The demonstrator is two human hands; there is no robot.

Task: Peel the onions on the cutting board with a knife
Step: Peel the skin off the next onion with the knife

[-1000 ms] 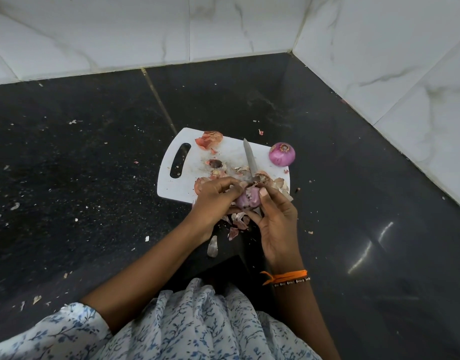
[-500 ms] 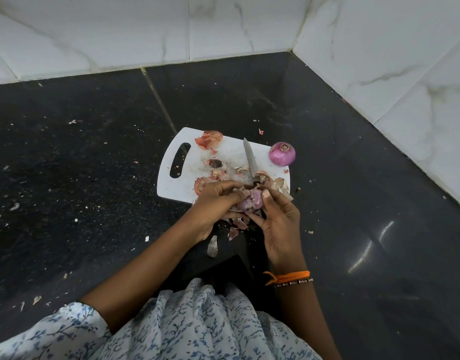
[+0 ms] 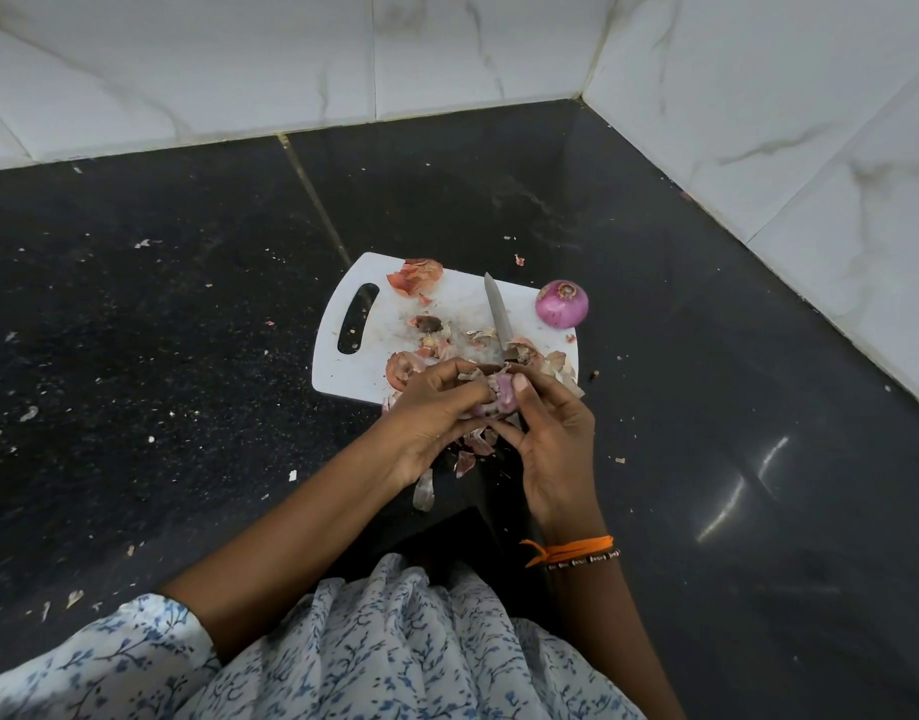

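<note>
Holding a partly peeled onion [image 3: 504, 396] between both hands, you have it raised just at the near edge of the white cutting board [image 3: 374, 376]. Your left hand [image 3: 436, 413] curls its fingers round the onion's left side, with loose flakes of skin sticking out between fingers and onion. Your right hand [image 3: 551, 444] grips it from the right, thumb laid along the onion's upper face and fingers curled underneath. The bare flesh showing between your hands is pale purple.

The knife [image 3: 499, 317] lies on the cutting board, blade pointing to the far side; its handle end runs toward your hands and is hidden among skins, so you cannot tell from here whether either hand touches it. A second onion [image 3: 561, 304], purple and whole, sits at the far right corner of the board, well apart from your hands. Onion skins [image 3: 415, 275] are piled at the far edge of the board near its handle slot [image 3: 357, 318], more are scattered across the middle and along the right near edge, and some have dropped onto the dark worktop [image 3: 161, 356] below your hands.

An orange thread and a beaded band [image 3: 577, 550] circle your right wrist. Your floral sleeve [image 3: 135, 662] fills the near left. White marble-patterned tiles [image 3: 447, 49] back the worktop on the far and right sides.
</note>
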